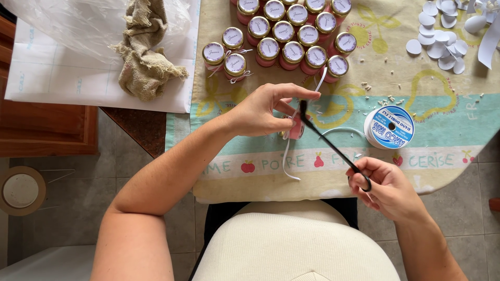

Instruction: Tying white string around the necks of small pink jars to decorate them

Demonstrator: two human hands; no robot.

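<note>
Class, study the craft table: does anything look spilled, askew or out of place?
Yes: small white scraps lie scattered on the tablecloth above the ribbon spool, like cutting litter. A crumpled rag sits heaped on the paper sheet.

A home craft table: a fruit-printed tablecloth (364, 156) covers it above a grey tiled floor (67, 208), with a wooden cabinet (41, 130) left of the cloth.

Sixteen lidded pink jars (291, 36) are standing grouped at the far side, and a seventeenth jar (296, 127) is sitting in the middle. One ribbon spool (389, 127) is lying to the right, one pair of scissors (333, 148) is showing, and one rag (146, 52) is lying far left. Roughly a dozen white paper discs (440, 39) are piling far right.
</note>
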